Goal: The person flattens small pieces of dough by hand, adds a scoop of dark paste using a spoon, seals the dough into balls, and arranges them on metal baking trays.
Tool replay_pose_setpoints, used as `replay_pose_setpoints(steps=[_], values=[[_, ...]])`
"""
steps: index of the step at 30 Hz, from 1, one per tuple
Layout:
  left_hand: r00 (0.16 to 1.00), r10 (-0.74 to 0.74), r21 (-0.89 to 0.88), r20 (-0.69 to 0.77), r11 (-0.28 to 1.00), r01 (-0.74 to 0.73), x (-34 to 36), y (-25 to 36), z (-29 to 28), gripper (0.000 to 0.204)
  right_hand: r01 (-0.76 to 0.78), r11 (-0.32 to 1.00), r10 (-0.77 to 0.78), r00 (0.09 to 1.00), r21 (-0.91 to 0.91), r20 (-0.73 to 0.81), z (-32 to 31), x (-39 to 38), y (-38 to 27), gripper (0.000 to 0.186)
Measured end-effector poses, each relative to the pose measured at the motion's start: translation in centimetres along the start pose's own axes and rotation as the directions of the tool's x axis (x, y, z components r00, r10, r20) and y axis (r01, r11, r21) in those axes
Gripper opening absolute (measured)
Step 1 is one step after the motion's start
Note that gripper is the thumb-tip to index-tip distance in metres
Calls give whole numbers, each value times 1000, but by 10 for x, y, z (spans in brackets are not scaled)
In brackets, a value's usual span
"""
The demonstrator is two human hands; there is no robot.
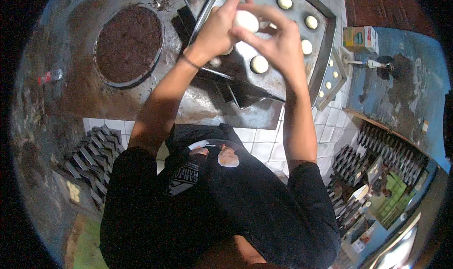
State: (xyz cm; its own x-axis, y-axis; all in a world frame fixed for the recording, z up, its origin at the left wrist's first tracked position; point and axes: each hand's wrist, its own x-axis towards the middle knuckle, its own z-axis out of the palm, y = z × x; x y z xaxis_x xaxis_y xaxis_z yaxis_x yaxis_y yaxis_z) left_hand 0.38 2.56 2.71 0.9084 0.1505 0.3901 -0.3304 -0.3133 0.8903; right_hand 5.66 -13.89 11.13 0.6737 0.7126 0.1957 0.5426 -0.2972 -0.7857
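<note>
My left hand (219, 33) and my right hand (278, 42) meet over a metal tray (318, 42), their fingers round a pale dough ball (246, 21). The right hand's thumb presses on the ball's lower side. Several round dough pieces (259, 64) sit spaced on the tray below, some hidden behind my hands and wrists. The tray is tilted on the bench, with dark metal pans (236, 99) under it. To the left lies a large round pan (163, 40) filled with dark brown crumbly stuff (127, 42).
A clear bottle (50, 76) lies at far left. Right are another tray of small pieces (340, 75), a carton (359, 38) and a blue worktop (396, 99) with a white-handled tool (370, 64). Stacked metal trays (94, 165) stand low on both sides, above white floor tiles (257, 139).
</note>
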Motion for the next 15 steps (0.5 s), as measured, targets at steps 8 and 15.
replay_pose_setpoints(steps=[8, 15], values=[[976, -176, 313, -130, 926, 209, 0, -17, -40, 84, -51, 935, 106, 984, -351, 140, 22, 59, 155, 46], [820, -545, 19, -173, 831, 557, -101, -46, -69, 88, 259, 673, -167, 966, -693, 199, 90, 47, 165, 79]])
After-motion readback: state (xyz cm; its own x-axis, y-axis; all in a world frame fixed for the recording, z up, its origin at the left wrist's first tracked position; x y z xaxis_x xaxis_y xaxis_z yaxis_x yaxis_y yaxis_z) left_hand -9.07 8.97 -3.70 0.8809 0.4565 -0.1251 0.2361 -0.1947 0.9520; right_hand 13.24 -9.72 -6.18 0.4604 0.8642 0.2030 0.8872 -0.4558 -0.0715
